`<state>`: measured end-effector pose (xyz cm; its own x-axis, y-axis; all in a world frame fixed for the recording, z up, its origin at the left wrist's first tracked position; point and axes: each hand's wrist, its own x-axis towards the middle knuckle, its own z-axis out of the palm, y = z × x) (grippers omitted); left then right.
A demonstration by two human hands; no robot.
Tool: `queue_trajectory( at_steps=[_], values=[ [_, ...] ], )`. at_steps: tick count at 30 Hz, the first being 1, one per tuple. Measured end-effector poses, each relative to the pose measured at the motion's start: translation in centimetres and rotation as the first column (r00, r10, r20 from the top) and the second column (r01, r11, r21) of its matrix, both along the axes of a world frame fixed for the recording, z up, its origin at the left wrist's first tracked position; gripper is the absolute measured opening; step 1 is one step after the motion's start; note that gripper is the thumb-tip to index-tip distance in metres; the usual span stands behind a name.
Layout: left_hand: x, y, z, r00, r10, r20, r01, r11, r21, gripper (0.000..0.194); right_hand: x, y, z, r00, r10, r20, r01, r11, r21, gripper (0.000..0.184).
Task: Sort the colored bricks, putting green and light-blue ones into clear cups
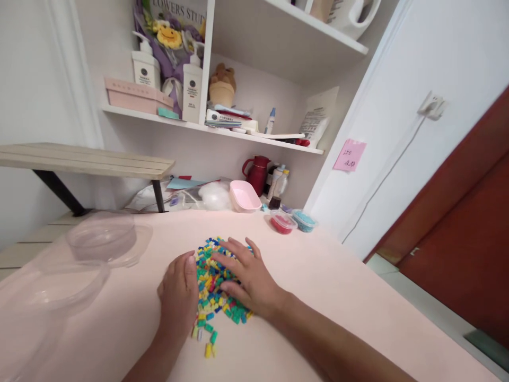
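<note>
A heap of small mixed building bricks (209, 289), green, yellow, blue and a few red, lies on the pink tabletop (318, 297). My right hand (248, 273) is over the heap's right side, its fingers spread and touching the bricks. Along the left edge of the heap my left hand (181, 284) rests on its side like a wall, thumb up and palm toward the bricks; its other fingers are partly hidden. Several loose bricks (208, 350) trail off toward me below the heap.
Clear plastic containers (101, 239) stand at left. Lidded tubs, one with red pieces (283, 223) and one with blue pieces (304, 220), sit at back right. A pink basin (244, 196) and red jug (258, 172) are behind, under a white shelf (222, 132). A wooden riser (87, 159) overhangs the left.
</note>
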<state>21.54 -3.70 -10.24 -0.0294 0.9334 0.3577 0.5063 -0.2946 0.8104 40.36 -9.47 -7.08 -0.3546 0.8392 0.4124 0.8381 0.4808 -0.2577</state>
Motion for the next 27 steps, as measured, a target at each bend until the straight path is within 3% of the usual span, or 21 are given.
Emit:
queue_trajectory(
  at_steps=[2,5,7,8,10,12,14,17,18,20,23,25,27],
  values=[
    [-0.1,0.0,0.1,1.0,0.004,-0.003,-0.004,1.0,-0.023,0.05,2.1,0.9,0.0,0.981,-0.117,-0.157,0.114,0.993,-0.027,0.053],
    [-0.1,0.2,0.1,1.0,0.007,-0.001,-0.007,0.999,-0.043,0.051,6.2,1.9,-1.0,0.851,-0.388,-0.354,0.349,0.922,-0.17,0.062],
    [-0.1,0.4,-0.1,1.0,0.007,-0.004,-0.008,0.999,-0.043,0.05,8.1,2.2,-2.2,0.778,-0.562,-0.279,0.482,0.82,-0.308,0.068],
    [0.0,0.5,-0.2,1.0,0.007,-0.01,-0.007,0.999,-0.042,0.049,8.4,2.3,-2.7,0.772,-0.585,-0.247,0.501,0.8,-0.329,0.068],
    [0.0,0.5,-0.4,0.999,-0.004,-0.031,0.003,0.999,-0.048,0.049,8.0,2.4,-3.4,0.813,-0.557,-0.17,0.473,0.802,-0.365,0.068],
    [0.0,0.6,-0.6,0.999,-0.018,-0.049,0.015,0.998,-0.057,0.05,6.5,2.2,-3.2,0.877,-0.451,-0.168,0.359,0.845,-0.396,0.069],
    [0.0,0.5,-0.5,0.999,-0.025,-0.046,0.022,0.998,-0.054,0.05,4.9,1.8,-2.4,0.915,-0.307,-0.261,0.181,0.892,-0.415,0.071],
    [0.0,0.4,-0.3,0.999,-0.025,-0.032,0.023,0.999,-0.046,0.049,4.2,1.0,-1.3,0.879,-0.14,-0.456,-0.046,0.927,-0.373,0.069],
    [0.0,0.4,-0.3,0.999,-0.028,-0.036,0.026,0.998,-0.051,0.049,4.5,0.8,-1.2,0.859,-0.146,-0.491,-0.038,0.938,-0.345,0.068],
    [0.0,0.4,-0.2,0.998,-0.032,-0.055,0.029,0.998,-0.06,0.05,5.4,0.7,-1.7,0.84,-0.255,-0.479,0.113,0.945,-0.306,0.069],
    [0.2,0.1,-0.4,0.993,-0.044,-0.106,0.038,0.998,-0.054,0.05,6.2,0.8,-2.9,0.835,-0.427,-0.347,0.324,0.891,-0.317,0.072],
    [0.4,-0.1,-0.6,0.985,-0.042,-0.165,0.037,0.999,-0.028,0.049,5.7,0.9,-3.3,0.831,-0.454,-0.322,0.341,0.873,-0.35,0.071],
    [0.6,-0.3,-1.0,0.973,-0.038,-0.23,0.044,0.999,0.022,0.049,4.3,0.8,-3.1,0.821,-0.419,-0.388,0.284,0.889,-0.358,0.07]
  ],
)
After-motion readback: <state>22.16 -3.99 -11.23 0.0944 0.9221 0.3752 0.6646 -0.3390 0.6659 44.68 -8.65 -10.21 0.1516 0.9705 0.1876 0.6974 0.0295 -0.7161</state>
